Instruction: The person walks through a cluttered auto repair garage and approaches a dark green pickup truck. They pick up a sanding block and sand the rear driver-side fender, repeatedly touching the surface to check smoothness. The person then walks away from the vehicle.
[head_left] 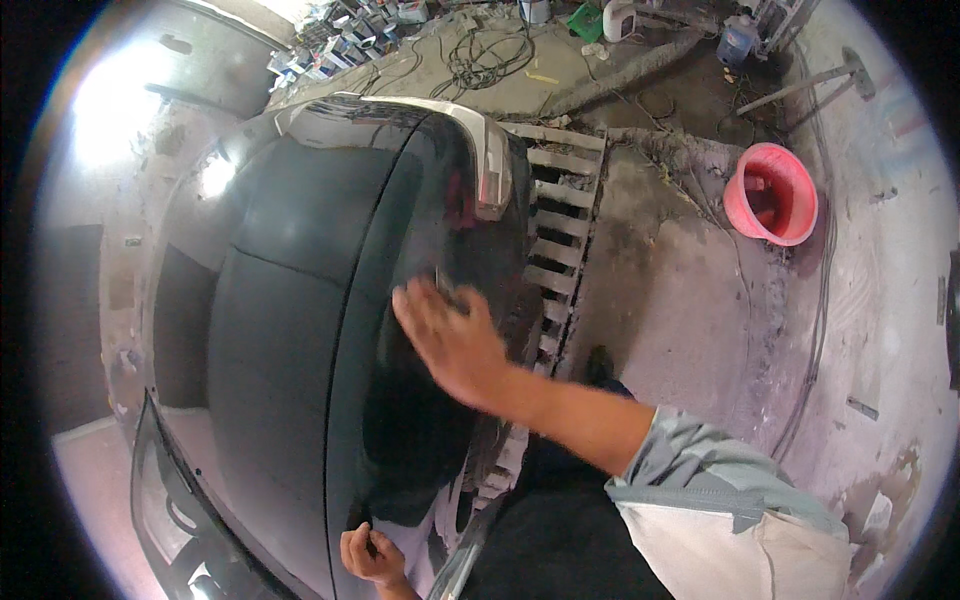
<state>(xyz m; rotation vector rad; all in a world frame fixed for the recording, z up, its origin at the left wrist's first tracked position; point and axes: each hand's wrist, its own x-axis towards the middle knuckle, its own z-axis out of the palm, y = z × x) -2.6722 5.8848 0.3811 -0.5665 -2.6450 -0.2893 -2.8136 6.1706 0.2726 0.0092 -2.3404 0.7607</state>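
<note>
A dark, glossy car [280,290] fills the left and middle, its bonnet seam running lengthwise near my hands. My right hand [450,340] lies over the curved dark fender [410,400], between that seam and the pale lamp [491,175]. Its fingers reach forward with the thumb apart, slightly blurred. I make out nothing held in it. Lower down, my left hand [372,556] rests at the panel near the lower edge, fingers curled in. A small dark spot shows at its fingertips, too small to name.
A slatted floor grate [568,220] runs beside the car. A pink bucket [770,195] stands at the right, near the pale wall [880,260]. Coiled cables [485,60] and several cans and boxes [340,40] lie at the far side. A long-handled tool [800,90] leans at the far right.
</note>
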